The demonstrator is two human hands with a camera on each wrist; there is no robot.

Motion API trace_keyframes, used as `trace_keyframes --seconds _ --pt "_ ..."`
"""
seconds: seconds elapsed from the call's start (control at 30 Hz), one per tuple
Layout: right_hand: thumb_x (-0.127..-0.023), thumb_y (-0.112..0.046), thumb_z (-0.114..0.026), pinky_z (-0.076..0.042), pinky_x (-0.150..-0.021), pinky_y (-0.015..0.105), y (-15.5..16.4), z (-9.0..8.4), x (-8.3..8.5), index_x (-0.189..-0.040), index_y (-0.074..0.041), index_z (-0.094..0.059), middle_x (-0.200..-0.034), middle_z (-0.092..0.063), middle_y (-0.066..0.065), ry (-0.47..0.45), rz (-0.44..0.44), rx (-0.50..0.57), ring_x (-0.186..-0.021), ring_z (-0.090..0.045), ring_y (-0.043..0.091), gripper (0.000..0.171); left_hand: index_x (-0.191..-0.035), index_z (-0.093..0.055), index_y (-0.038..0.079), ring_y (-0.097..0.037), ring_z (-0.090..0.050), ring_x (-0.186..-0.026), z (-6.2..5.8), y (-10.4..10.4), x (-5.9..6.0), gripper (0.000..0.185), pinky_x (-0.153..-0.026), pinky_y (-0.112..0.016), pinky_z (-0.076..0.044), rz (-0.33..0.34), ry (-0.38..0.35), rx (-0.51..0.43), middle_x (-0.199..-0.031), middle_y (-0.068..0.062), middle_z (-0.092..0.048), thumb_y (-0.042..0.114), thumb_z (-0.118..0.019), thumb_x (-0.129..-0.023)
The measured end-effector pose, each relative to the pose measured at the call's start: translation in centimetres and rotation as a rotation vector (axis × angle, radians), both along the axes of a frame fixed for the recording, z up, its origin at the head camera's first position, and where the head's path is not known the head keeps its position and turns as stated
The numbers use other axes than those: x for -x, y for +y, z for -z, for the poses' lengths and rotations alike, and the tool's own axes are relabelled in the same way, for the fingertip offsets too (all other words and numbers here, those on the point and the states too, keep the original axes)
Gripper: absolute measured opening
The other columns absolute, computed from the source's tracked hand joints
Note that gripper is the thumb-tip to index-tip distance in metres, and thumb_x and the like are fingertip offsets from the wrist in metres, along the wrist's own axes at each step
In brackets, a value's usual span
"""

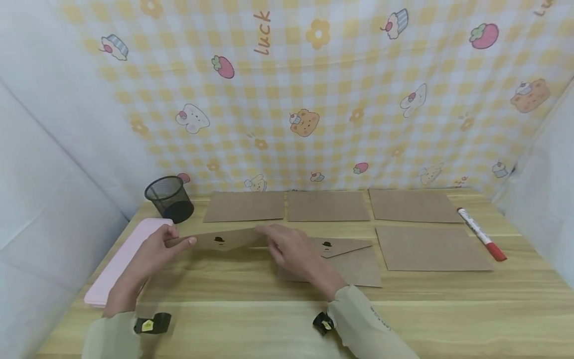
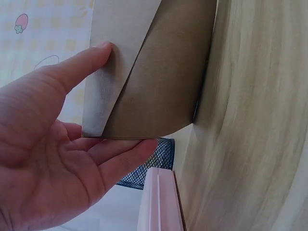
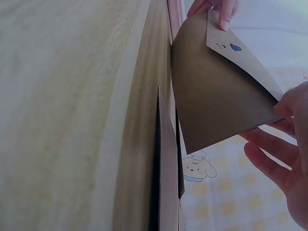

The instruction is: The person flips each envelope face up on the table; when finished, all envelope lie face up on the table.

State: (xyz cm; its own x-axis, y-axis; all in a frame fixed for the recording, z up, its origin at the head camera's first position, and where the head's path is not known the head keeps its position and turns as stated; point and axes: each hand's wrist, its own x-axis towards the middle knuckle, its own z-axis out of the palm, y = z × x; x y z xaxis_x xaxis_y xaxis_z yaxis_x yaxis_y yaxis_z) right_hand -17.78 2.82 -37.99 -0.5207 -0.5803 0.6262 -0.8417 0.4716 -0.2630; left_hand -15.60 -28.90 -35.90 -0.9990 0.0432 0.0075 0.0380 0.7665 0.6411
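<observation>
A brown kraft envelope (image 1: 237, 237) is held by its two ends, raised on edge above the table. My left hand (image 1: 154, 253) pinches its left end, thumb on the flap and fingers behind, as the left wrist view shows. At the other end, my right hand (image 1: 291, 249) pinches the top corner between thumb and fingers. The flap bears a small black hat print and faces me. A second envelope (image 1: 352, 269) with the same print lies flap-up on the table, partly hidden by my right hand and wrist. In the right wrist view, the held envelope's lower edge (image 3: 187, 147) is near the table.
Several flat brown envelopes (image 1: 327, 206) lie along the back, and one more (image 1: 432, 248) at the right. A red-capped marker (image 1: 482, 233) lies at far right. A black mesh pen cup (image 1: 170, 198) stands back left, behind a pink case (image 1: 121, 264).
</observation>
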Motion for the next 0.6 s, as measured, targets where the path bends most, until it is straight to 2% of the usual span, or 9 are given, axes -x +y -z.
trace_keyframes --seconds 0.1,0.23,0.33,0.43,0.6 --pt "-0.086 0.002 -0.054 -0.027 -0.045 0.014 0.07 -0.06 -0.10 -0.126 -0.014 -0.059 -0.085 -0.062 -0.002 -0.011 -0.012 -0.027 -0.051 -0.033 0.003 0.044 -0.099 -0.041 0.001 -0.027 -0.049 -0.086 -0.02 0.00 -0.03 0.050 -0.067 -0.034 -0.040 -0.011 0.006 0.013 -0.096 -0.018 -0.053 0.044 -0.063 -0.086" --pt "-0.087 0.000 -0.056 -0.028 -0.047 0.014 0.14 -0.12 -0.20 -0.126 -0.017 -0.059 -0.092 -0.063 0.001 0.003 -0.016 -0.049 -0.053 -0.037 0.004 0.044 -0.098 -0.040 0.001 -0.025 -0.046 -0.080 -0.01 0.05 -0.14 0.051 -0.063 -0.032 -0.038 -0.019 0.002 0.015 -0.087 -0.013 -0.049 0.045 -0.063 -0.086" --pt "-0.086 0.000 -0.057 -0.029 -0.047 0.013 0.10 -0.20 -0.24 -0.123 -0.017 -0.062 -0.092 -0.063 0.002 0.030 -0.037 -0.040 -0.054 -0.038 0.004 0.041 -0.097 -0.038 0.002 -0.020 -0.041 -0.070 -0.03 0.00 -0.21 0.052 -0.056 -0.030 -0.033 -0.023 -0.005 0.021 -0.074 -0.005 -0.039 0.045 -0.064 -0.085" --pt "-0.086 0.000 -0.057 -0.028 -0.047 0.013 0.06 -0.21 -0.23 -0.122 -0.015 -0.063 -0.086 -0.060 0.001 0.037 -0.047 -0.027 -0.053 -0.036 0.004 0.039 -0.095 -0.037 0.002 -0.016 -0.034 -0.063 -0.03 -0.03 -0.14 0.051 -0.051 -0.029 -0.029 -0.023 -0.011 0.023 -0.069 -0.001 -0.030 0.044 -0.065 -0.085" --pt "-0.087 -0.003 -0.059 -0.028 -0.047 0.013 0.11 0.04 -0.16 -0.120 -0.015 -0.064 -0.081 -0.055 -0.002 0.008 -0.016 -0.027 -0.053 -0.033 0.003 0.036 -0.098 -0.036 0.000 -0.021 -0.042 -0.070 -0.17 0.17 0.03 0.057 -0.057 -0.030 -0.034 -0.045 -0.025 0.034 -0.079 -0.010 -0.042 0.047 -0.066 -0.083"
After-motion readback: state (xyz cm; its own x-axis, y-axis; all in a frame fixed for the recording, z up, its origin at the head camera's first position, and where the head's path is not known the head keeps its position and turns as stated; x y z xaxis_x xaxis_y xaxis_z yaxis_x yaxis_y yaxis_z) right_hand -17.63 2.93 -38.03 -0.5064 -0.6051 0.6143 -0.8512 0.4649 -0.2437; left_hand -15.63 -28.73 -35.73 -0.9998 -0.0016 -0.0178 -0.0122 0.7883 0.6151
